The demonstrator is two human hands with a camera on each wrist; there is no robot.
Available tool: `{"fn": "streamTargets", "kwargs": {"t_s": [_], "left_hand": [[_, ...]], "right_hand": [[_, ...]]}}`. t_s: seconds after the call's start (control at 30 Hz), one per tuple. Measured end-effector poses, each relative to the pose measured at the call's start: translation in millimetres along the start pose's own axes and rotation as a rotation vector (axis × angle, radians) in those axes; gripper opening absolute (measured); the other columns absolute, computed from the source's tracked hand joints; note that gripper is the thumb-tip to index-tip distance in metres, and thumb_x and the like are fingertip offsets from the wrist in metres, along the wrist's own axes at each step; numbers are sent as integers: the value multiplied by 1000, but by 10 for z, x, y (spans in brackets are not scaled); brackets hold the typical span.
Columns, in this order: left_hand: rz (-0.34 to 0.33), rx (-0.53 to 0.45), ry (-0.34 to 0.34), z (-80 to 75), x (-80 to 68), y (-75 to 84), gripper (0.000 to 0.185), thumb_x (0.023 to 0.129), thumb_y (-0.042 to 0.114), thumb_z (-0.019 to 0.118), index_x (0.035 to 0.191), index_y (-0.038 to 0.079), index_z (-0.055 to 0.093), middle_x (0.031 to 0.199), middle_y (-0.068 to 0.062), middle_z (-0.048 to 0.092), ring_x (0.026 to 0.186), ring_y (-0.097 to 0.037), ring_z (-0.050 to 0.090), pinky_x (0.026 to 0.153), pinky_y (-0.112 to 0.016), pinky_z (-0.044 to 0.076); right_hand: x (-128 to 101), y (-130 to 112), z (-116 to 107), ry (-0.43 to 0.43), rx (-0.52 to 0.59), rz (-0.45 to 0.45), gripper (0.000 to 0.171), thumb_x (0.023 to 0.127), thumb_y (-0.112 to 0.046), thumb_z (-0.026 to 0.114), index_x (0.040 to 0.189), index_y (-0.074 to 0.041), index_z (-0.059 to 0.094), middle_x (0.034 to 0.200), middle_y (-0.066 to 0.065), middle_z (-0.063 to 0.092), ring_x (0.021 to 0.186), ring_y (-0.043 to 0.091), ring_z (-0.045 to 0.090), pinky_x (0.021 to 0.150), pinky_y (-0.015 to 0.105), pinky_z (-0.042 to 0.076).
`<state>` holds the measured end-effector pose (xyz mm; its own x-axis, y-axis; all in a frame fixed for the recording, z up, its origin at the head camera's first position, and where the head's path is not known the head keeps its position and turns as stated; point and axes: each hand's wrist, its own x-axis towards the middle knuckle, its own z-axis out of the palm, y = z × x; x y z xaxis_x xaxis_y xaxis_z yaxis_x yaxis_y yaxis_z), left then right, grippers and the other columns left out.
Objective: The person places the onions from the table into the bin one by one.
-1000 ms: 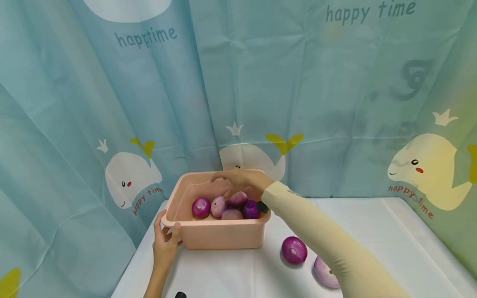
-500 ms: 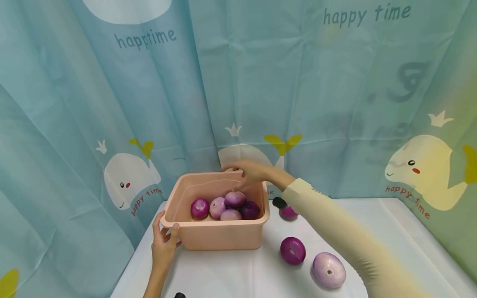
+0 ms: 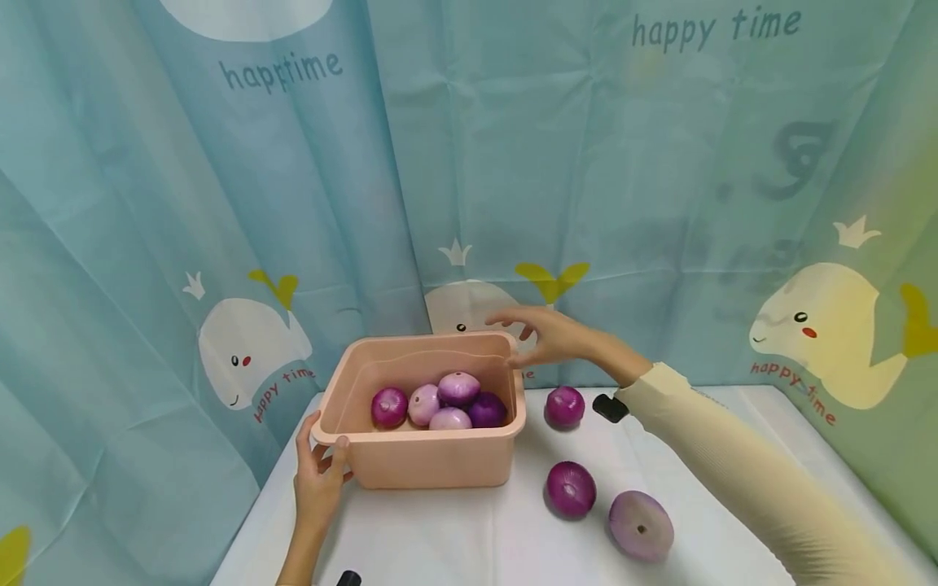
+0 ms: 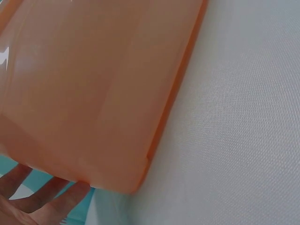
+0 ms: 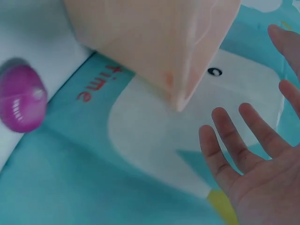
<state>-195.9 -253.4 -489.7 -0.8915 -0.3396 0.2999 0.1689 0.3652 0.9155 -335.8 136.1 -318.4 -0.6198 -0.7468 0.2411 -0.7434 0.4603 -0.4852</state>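
A peach plastic bin [image 3: 432, 462] stands on the white table, holding several purple onions, both dark [image 3: 389, 407] and pale [image 3: 458, 389]. My left hand [image 3: 318, 484] grips its left front corner, thumb on the front side and fingers along the left side. In the left wrist view, fingertips [image 4: 77, 190] lie against the bin wall. By the bin's right back corner, my right hand [image 3: 553, 334] hovers with spread fingers and holds nothing. The right wrist view shows its palm [image 5: 272, 183] bare, beside the bin's corner [image 5: 180, 89].
Right of the bin lie three onions: a purple one [image 3: 564, 407] at the back, another [image 3: 570, 490] nearer, and a pale one [image 3: 641, 526] farther right. A light blue curtain [image 3: 659, 203] with printed whales hangs behind the table [image 3: 440, 537].
My right hand has drawn back to the right, from over the onions to beyond the bin's right back corner. The back-right onion has come into view. My left hand keeps its grip.
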Motion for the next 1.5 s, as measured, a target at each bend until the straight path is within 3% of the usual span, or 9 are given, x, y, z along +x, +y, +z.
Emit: {"fn": "streamTargets", "kwargs": {"t_s": [0.1,0.33,0.53,0.63,0.7,0.8,1.03,1.27,1.5], "left_hand": [[-4,2,4,4,-2,4,68,106,27,58,162,29,20,148,-27,51,101,-26,66,72,-44,63],[-12,-4,6,-1,-5,18,67,106,27,58,162,30,21,147,-26,52,90,3,60,72,-42,63],[-14,-4,3,-3,-1,31,67,106,28,57,162,29,21,148,-26,51,90,5,59,73,-42,63],[-19,-6,2,-2,1,39,67,106,28,57,162,29,21,149,-25,50,94,-2,61,73,-40,63],[-20,-10,2,1,-1,43,67,106,28,57,162,29,21,150,-25,49,101,-17,66,73,-41,63],[-19,-13,1,2,-2,46,67,106,28,57,162,29,21,151,-25,48,104,-24,66,74,-42,63],[-17,-18,-3,-5,-5,31,67,106,27,57,162,29,21,150,-26,49,90,6,59,73,-41,63],[-7,-16,2,-6,2,19,67,106,26,57,162,29,21,150,-25,49,91,5,60,73,-40,63],[-2,-11,3,0,2,19,66,106,25,58,162,28,22,148,-25,51,90,4,60,73,-41,63]], "right_hand": [[-167,54,-30,27,-29,30,73,85,-23,86,149,-13,53,138,14,60,111,36,64,91,49,57],[-506,246,-47,61,-63,93,70,86,-31,85,147,-18,54,132,10,62,100,26,67,87,43,57],[-723,373,-42,102,-57,101,70,85,-28,86,146,-14,55,134,12,63,98,27,68,82,43,58],[-800,417,-31,108,-61,117,69,85,-28,86,146,-13,56,135,12,62,99,28,68,83,44,58],[-839,446,-19,106,-61,132,69,86,-28,85,146,-14,55,137,12,62,100,28,67,84,45,58],[-883,490,-3,102,-52,152,69,86,-29,85,147,-15,55,138,13,61,101,29,67,84,46,59],[-951,581,56,109,-36,167,68,87,-31,84,146,-13,55,136,21,60,100,32,69,82,48,59],[-968,699,180,86,-5,189,69,87,-27,84,145,-6,54,138,25,59,104,37,67,85,50,59],[-981,914,379,-9,-2,248,71,86,-28,85,145,-4,53,138,29,55,109,41,64,86,46,59]]}}
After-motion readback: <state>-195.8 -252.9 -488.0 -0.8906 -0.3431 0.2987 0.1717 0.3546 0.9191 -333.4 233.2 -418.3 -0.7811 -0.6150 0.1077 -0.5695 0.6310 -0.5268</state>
